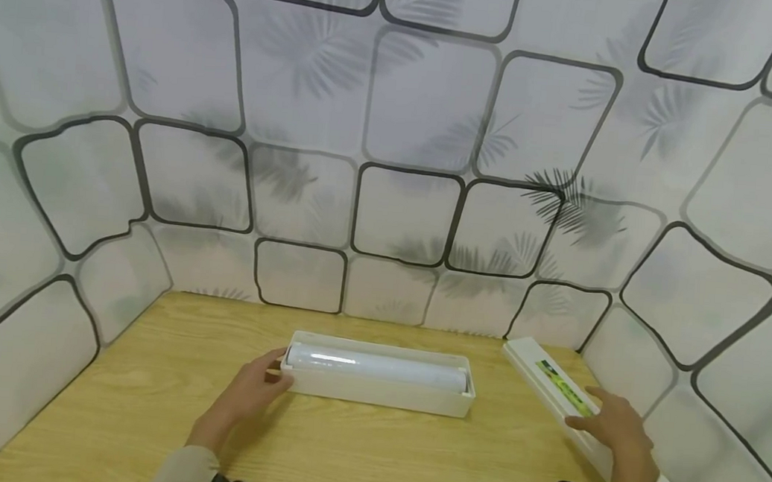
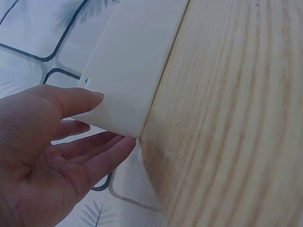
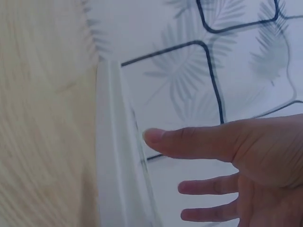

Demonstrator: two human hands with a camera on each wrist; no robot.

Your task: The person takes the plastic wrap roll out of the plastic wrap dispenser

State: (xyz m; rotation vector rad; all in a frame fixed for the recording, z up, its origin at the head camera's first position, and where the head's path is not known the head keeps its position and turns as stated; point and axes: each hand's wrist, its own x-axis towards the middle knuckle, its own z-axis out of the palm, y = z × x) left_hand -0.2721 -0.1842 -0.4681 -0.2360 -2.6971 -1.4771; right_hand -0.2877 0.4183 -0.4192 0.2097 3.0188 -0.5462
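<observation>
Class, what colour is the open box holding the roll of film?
White; the box shows best in the head view.

One white tray (image 1: 382, 397), mid table (image 1: 146, 403). One roll of clear film (image 1: 377, 366), inside tray. One long white lid (image 1: 550, 387), right of tray. Two hands: left hand (image 1: 251, 392), right hand (image 1: 617, 433).

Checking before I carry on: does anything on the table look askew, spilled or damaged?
Nothing spilled or damaged. The white box sits open with the roll inside; its lid lies apart, slanted by the right wall under the right hand. The left hand touches the box's end.
</observation>
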